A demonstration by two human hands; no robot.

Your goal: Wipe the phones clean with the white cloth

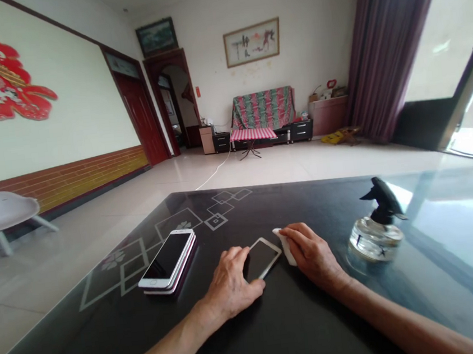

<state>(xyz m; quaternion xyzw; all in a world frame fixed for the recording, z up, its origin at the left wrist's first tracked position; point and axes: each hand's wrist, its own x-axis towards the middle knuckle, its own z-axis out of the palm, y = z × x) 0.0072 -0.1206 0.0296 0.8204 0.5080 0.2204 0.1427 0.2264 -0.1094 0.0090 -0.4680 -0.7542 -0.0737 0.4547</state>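
Note:
A white-edged smartphone with a dark screen lies on the black table. My left hand grips its near left end, thumb on one edge and fingers on the other. Just to the right of the phone, my right hand is closed on a folded white cloth, pressed near the table top; whether it is cloth or paper I cannot tell. Left of my hands sits a stack of phones, a white one on top with its dark screen up. A clear spray bottle with a black trigger head stands to the right.
The glossy black table has square line patterns on its left side, and its far edge faces a tiled floor. A white chair is at the left. A small striped table stands by the far wall. Window light reflects on the right.

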